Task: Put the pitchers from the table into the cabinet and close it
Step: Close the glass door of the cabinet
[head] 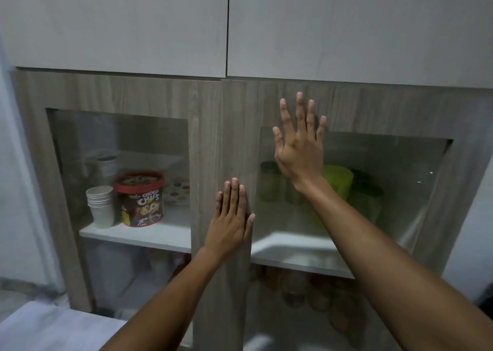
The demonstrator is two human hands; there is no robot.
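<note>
A wood-grain cabinet with two glass-panelled doors fills the view. My left hand (232, 214) lies flat with fingers together on the left stile of the right door (237, 142). My right hand (300, 142) is spread flat against that door's top rail and glass. Behind the glass, green pitchers (344, 182) stand on the white shelf (301, 257), blurred by reflection. The right door sits slightly proud of the left door (205, 137) along the centre seam. Both hands hold nothing.
Behind the left glass stand stacked white paper cups (100, 206) and a red-lidded Choco Chips tub (141, 198). Pale upper cabinet doors (160, 25) hang above. Blurred items fill the lower shelf. A light surface (53, 326) shows at the bottom left.
</note>
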